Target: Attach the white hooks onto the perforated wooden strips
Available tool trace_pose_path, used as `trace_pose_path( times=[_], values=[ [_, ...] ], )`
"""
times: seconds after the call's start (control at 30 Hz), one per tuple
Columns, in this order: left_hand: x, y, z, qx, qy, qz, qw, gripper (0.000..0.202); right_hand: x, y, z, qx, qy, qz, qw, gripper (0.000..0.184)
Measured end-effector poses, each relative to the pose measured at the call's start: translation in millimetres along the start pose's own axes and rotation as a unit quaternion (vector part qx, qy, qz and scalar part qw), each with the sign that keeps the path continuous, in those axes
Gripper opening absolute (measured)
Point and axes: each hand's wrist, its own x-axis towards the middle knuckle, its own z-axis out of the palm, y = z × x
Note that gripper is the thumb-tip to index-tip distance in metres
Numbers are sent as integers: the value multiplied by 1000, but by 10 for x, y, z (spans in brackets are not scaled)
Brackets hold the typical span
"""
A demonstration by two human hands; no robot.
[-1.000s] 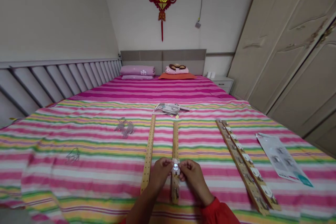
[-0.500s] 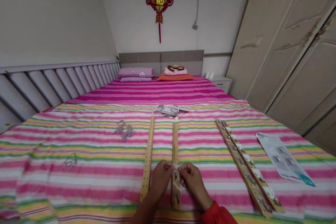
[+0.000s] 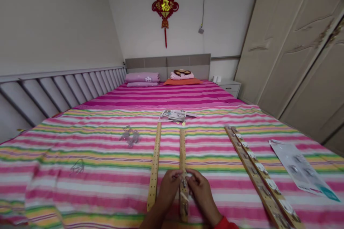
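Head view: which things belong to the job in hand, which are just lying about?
In hand: left hand, right hand, small fitting pinched between them, wooden strip beneath, bare strip alongside.
Lying about: fitted strips at right, packaging sheet, wrapper pile, pillows, wall ornament.

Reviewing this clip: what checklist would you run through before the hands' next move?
1. Both hands in view: ok, left hand and right hand.
2. Fingers of both pinch a small piece over the middle strip: ok.
3. Piece seated on that strip: cannot tell, too small.
4. Middle strip flat on the bed: ok.
5. Fitted strips lie apart from the hands: ok.
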Motion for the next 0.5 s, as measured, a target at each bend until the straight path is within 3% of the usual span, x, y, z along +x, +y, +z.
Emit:
trace_pose_path(
  times=[0.17, 0.37, 0.5],
  values=[
    [-41, -44, -71, 14, -77, 11, 997, 36, 12, 70, -69, -29, -23, -4, 999, 44],
    [-90, 3, -88, 71, -100, 15, 992, 37, 63, 111, -123, -48, -34, -44, 997, 40],
    [-126, 40, -92, 85, -103, 22, 991, 38, 73, 140, -152, -33, -52, 16, 998, 47]
  ],
)
